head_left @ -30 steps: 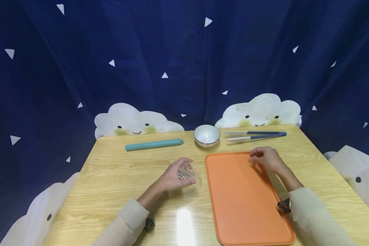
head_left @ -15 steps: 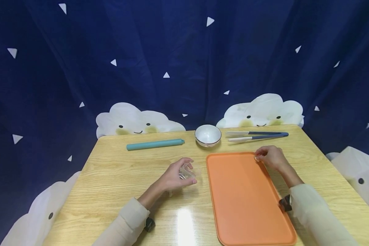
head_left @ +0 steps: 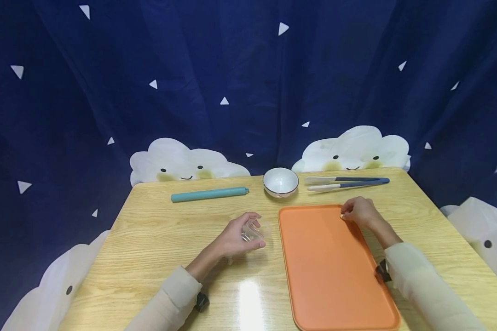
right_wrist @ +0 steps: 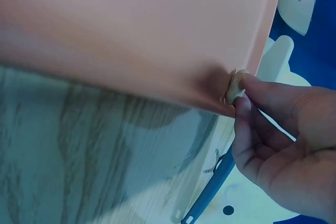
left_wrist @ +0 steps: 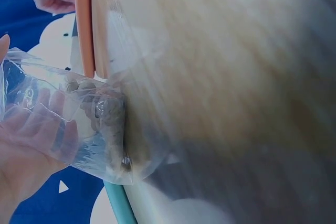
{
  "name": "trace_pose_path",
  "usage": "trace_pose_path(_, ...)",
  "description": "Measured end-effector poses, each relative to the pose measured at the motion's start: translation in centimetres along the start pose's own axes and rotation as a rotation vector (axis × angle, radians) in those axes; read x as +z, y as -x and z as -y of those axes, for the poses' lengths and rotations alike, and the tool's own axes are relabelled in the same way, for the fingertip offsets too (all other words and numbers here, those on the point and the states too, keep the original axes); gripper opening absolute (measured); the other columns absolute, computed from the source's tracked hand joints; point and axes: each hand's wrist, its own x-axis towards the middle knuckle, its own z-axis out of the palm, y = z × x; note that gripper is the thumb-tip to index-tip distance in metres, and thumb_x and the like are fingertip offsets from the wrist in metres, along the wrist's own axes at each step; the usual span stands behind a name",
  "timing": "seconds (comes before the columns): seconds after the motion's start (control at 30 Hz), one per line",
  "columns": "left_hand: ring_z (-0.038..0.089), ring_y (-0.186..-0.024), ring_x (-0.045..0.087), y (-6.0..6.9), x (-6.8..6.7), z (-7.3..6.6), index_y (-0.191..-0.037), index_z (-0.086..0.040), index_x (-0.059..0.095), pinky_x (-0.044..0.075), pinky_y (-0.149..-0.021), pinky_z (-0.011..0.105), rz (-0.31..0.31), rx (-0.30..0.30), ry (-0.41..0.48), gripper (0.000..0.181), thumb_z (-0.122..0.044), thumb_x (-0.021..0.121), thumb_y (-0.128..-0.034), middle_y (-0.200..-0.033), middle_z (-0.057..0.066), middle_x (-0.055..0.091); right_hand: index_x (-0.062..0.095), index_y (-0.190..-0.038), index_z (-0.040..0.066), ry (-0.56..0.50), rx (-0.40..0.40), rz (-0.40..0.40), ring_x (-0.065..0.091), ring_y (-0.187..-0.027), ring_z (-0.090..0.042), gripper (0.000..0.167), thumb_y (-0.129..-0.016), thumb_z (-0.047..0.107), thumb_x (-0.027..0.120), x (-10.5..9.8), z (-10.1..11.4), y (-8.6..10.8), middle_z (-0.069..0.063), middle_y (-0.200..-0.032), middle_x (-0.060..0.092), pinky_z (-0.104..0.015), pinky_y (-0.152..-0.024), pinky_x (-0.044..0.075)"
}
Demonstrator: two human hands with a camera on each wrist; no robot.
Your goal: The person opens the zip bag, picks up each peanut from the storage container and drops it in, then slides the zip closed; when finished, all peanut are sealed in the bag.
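Note:
My left hand [head_left: 234,236] holds a clear plastic bag [left_wrist: 89,148] above the table, left of the orange tray [head_left: 331,271]. Its thumb and fingers curve around the bag. Brownish lumps [left_wrist: 111,121] lie bunched inside, seen through the plastic in the left wrist view; their kind is unclear. At the tray's far right corner, my right hand [head_left: 363,215] pinches a small pale-brown piece [right_wrist: 235,87] between thumb and fingertip. In the right wrist view the piece is at the tray's rim, its shadow falling on the tray; whether it touches the surface I cannot tell.
Toward the back of the wooden table [head_left: 161,243] lie a teal stick [head_left: 209,194], a white bowl [head_left: 280,182] with a dark rim, and blue-and-white tongs [head_left: 349,183]. A dark blue curtain [head_left: 199,55] with clouds hangs behind.
My right hand shifted right to the tray's far corner, then slightly back left and lower, with the small piece in its fingertips. The left hand and bag have stayed in place.

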Motion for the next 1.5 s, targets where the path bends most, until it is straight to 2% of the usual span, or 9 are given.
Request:
trace_pose_path(0.13,0.017,-0.103,0.058,0.0,0.0,0.0,-0.136,-0.012,0.045,0.051,-0.077,0.026,0.004,0.010,0.001,0.071,-0.036,0.076,-0.0764,-0.113,0.001,0.061,0.069,-0.084,0.000,0.048,0.018,0.016,0.052,-0.068,-0.015,0.008,-0.079,0.006,0.071,0.1,0.1,-0.1,-0.005,-0.072,0.066,-0.026,-0.059,0.041)
trace_pose_path(0.3,0.016,-0.104,0.058,0.0,0.0,0.0,-0.136,-0.012,0.045,0.051,-0.080,0.029,0.002,0.009,-0.001,0.070,-0.035,0.076,-0.0765,-0.113,0.001,0.061,0.069,-0.082,0.001,0.070,0.000,0.014,0.051,-0.067,-0.015,0.007,-0.081,0.008,0.070,0.2,0.1,-0.2,-0.004,-0.071,0.065,-0.026,-0.060,0.039)
trace_pose_path(0.47,0.016,-0.104,0.057,0.0,0.0,0.1,-0.135,-0.014,0.046,0.049,-0.085,0.032,-0.001,0.000,-0.003,0.069,-0.033,0.076,-0.0765,-0.113,0.001,0.061,0.069,-0.086,0.001,0.022,-0.023,0.011,0.052,-0.065,-0.012,0.009,-0.085,0.010,0.067,0.2,0.3,0.1,-0.005,-0.075,0.068,-0.027,-0.059,0.042)
trace_pose_path(0.6,0.016,-0.105,0.057,0.0,0.0,0.0,-0.135,-0.013,0.046,0.048,-0.088,0.035,-0.001,0.004,-0.008,0.069,-0.033,0.076,-0.0765,-0.112,0.000,0.062,0.068,-0.092,0.001,-0.025,-0.030,0.025,0.057,-0.065,-0.014,0.011,-0.088,0.010,0.064,0.0,1.2,0.5,-0.010,-0.079,0.069,-0.027,-0.058,0.044)
trace_pose_path(0.8,0.015,-0.107,0.057,0.0,0.0,0.1,-0.136,-0.013,0.046,0.046,-0.093,0.037,0.002,0.000,-0.016,0.072,-0.037,0.076,-0.0756,-0.112,-0.001,0.062,0.066,-0.097,0.002,-0.066,-0.099,0.040,0.062,-0.077,-0.019,0.012,-0.091,0.010,0.060,0.0,3.5,1.1,-0.011,-0.087,0.069,-0.030,-0.064,0.047)
trace_pose_path(0.93,0.015,-0.107,0.057,-0.1,0.0,0.2,-0.136,-0.013,0.046,0.046,-0.094,0.038,0.000,0.001,-0.022,0.071,-0.036,0.076,-0.0760,-0.112,-0.001,0.062,0.063,-0.097,0.002,-0.101,-0.154,0.016,0.064,-0.083,-0.021,0.011,-0.091,0.010,0.060,0.2,5.5,1.5,-0.013,-0.092,0.068,-0.030,-0.068,0.049)
trace_pose_path(1.07,0.014,-0.107,0.057,-0.1,0.1,0.2,-0.136,-0.014,0.046,0.045,-0.095,0.038,-0.001,0.000,-0.029,0.071,-0.037,0.076,-0.0757,-0.112,-0.002,0.062,0.062,-0.094,0.000,-0.142,-0.215,-0.047,0.065,-0.077,-0.019,0.012,-0.089,0.010,0.064,0.9,7.3,1.8,-0.014,-0.089,0.068,-0.027,-0.065,0.049)
trace_pose_path(1.2,0.014,-0.107,0.057,-0.1,0.1,0.2,-0.136,-0.015,0.046,0.044,-0.096,0.039,-0.003,0.001,-0.032,0.072,-0.040,0.075,-0.0751,-0.112,-0.003,0.062,0.063,-0.091,0.002,-0.177,-0.258,-0.095,0.061,-0.072,-0.013,0.010,-0.085,0.009,0.067,2.0,8.8,2.0,-0.009,-0.082,0.068,-0.022,-0.063,0.048)
trace_pose_path(1.5,0.014,-0.106,0.057,-0.1,0.1,0.1,-0.135,-0.016,0.046,0.045,-0.094,0.038,-0.003,-0.004,-0.027,0.071,-0.038,0.076,-0.0752,-0.113,0.000,0.062,0.068,-0.090,0.009,-0.237,-0.355,-0.086,0.060,-0.076,-0.010,0.007,-0.083,0.010,0.070,4.2,13.0,2.9,0.000,-0.081,0.068,-0.023,-0.068,0.050)
